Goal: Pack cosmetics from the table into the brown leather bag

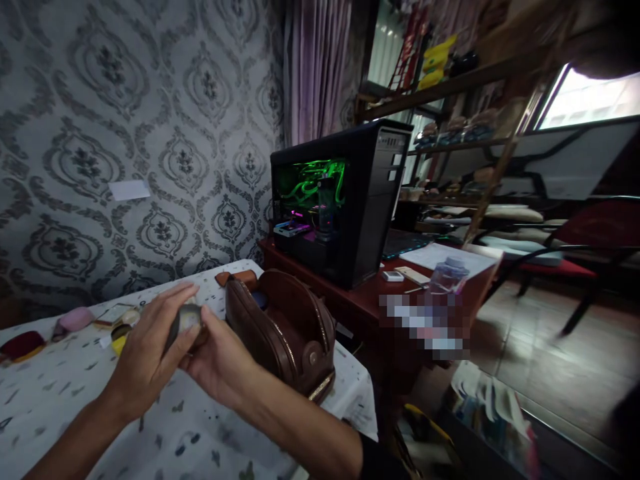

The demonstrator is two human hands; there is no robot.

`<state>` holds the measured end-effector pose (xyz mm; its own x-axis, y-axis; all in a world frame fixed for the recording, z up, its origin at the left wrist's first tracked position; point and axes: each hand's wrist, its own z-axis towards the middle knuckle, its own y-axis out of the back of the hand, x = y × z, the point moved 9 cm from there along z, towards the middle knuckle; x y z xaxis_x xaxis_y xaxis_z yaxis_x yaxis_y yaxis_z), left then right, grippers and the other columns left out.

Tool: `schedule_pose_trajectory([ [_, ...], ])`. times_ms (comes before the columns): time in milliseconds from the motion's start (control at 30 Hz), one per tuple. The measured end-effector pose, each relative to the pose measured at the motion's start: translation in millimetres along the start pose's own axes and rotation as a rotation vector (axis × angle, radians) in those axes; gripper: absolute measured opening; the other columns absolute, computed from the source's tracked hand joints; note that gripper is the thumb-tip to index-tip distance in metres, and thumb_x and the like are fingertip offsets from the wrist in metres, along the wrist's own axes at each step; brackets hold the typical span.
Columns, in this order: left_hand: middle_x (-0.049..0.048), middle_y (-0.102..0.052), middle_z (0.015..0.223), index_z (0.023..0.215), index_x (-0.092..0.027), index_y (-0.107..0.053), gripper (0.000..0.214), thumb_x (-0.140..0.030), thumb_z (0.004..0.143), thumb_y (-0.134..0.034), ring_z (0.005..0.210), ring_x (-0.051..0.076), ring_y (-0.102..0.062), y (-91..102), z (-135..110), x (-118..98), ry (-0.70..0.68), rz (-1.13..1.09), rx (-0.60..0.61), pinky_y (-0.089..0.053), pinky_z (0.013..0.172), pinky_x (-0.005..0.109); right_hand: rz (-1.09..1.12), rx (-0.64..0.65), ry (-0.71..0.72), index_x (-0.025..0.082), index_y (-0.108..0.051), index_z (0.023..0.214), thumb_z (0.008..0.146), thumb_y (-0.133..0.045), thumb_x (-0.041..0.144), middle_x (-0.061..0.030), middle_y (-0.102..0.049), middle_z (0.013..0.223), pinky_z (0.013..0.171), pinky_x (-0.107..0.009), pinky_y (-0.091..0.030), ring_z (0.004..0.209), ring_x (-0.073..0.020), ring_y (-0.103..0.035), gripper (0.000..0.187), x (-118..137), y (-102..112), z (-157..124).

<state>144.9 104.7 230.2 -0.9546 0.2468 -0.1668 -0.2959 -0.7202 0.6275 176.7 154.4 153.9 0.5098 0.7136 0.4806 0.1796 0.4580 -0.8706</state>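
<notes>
My left hand (145,343) and my right hand (220,357) are together above the patterned white tablecloth (180,427). Between their fingers is a small rounded object (189,321), dark at the edge with a paler face; its exact kind is hard to make out. Both hands are closed around it, the left from above and the right from the side and below. Just right of them stands a brown leather bag (273,333), unzipped and gaping, with something dark blue (259,299) inside. A brown leather item (236,277) lies behind the bag.
To the left lie a dark red and yellow item (23,345), a pink item (76,319) and a yellow item (119,341). A lit computer tower (367,213) and a clear bottle (447,283) stand on the adjoining red-brown table (350,303). A red chair (595,227) is at right.
</notes>
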Motion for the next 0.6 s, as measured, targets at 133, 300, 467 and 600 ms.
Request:
schedule_pose_trajectory([
  [133,0.0059,-0.051,0.140,0.136,-0.025,-0.046,0.042,-0.043,0.099,-0.040,0.133,0.024,-0.045,-4.1,41,-29,-0.080,-0.059,0.010,-0.036,0.113,0.039,-0.052,0.028,0.068,0.019,-0.065,0.093,0.095,-0.058,0.040,-0.0002,-0.070,0.085,0.078,-0.028,-0.054,0.078,-0.0134,-0.064,0.022,45,-12,-7],
  [300,0.0091,-0.051,0.139,0.135,-0.020,-0.046,0.043,-0.044,0.099,-0.040,0.133,0.023,-0.045,-34.0,76,-54,-0.139,-0.162,0.037,-0.034,0.115,0.040,-0.125,-0.012,0.192,0.019,-0.065,0.086,0.095,-0.058,0.036,0.0011,-0.068,0.076,0.079,-0.029,-0.054,0.073,-0.0132,-0.062,0.020,98,6,-13],
  [467,0.0123,-0.049,0.141,0.138,-0.018,-0.043,0.051,-0.050,0.098,-0.038,0.134,0.024,-0.043,-92.1,86,-49,-0.079,-0.357,0.189,-0.032,0.116,0.043,-0.116,-0.202,0.256,0.019,-0.066,0.085,0.097,-0.053,0.030,0.0015,-0.067,0.071,0.082,-0.031,-0.054,0.071,-0.0135,-0.062,0.021,125,53,-17],
  [600,0.0129,-0.040,0.151,0.146,-0.018,-0.033,0.062,-0.057,0.098,-0.034,0.142,0.024,-0.035,-127.2,74,-31,0.037,-0.457,0.326,-0.025,0.120,0.044,-0.093,-0.369,0.190,0.017,-0.065,0.081,0.101,-0.043,0.025,0.0008,-0.065,0.066,0.082,-0.032,-0.054,0.065,-0.0124,-0.061,0.031,125,74,-21],
])
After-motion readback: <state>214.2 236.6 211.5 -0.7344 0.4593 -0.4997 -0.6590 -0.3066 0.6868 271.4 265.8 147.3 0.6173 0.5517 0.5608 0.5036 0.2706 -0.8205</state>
